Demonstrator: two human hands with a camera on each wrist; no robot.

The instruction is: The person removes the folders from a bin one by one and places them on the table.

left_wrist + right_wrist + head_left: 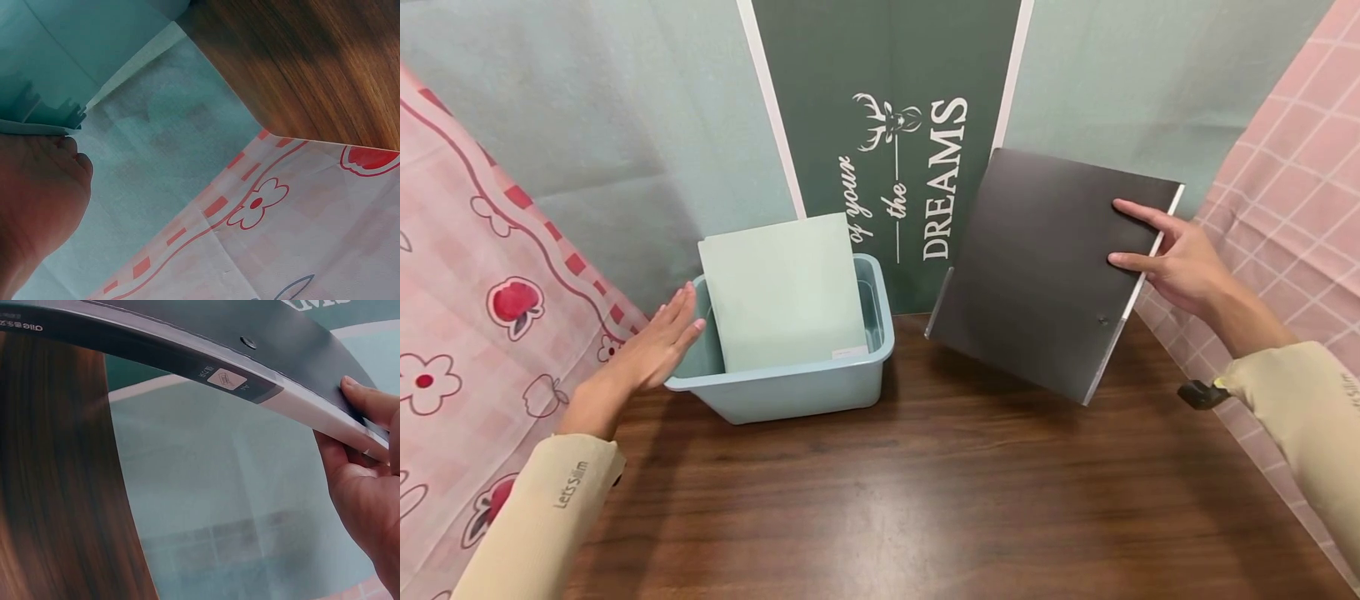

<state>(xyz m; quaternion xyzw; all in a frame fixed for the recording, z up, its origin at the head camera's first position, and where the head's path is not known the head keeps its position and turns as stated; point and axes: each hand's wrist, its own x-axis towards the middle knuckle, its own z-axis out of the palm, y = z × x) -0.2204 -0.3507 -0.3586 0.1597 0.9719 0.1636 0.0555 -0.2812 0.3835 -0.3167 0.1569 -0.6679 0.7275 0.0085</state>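
The step in hand looked like bringing the folder (1048, 267) to the bin (797, 396), to stand beside the pale file (782, 292) that leaned there. The folder was tilted, right of the bin and well apart from it, near the desk (880, 508); whether its lowest corner touched the wood could not be told. The right hand (1187, 262) had a narrow grip on it, pinching the spine (319, 412) edge with two digits over the dark cover. That hold was off to one side, so the far corner would likely swing; keeping the wrist firm and the spine level seemed the best cure. The left hand (651, 346) was at the bin's near-left end, its grip wide, fingers extended and holding nothing; pressing there would steady the bin against a sideways push. Doing it well called for lifting the folder's lower edge over the rim, turning it parallel to the file, then lowering it through the gap without catching the file's edge. Too quick a drop could have bent a corner or tipped the file.
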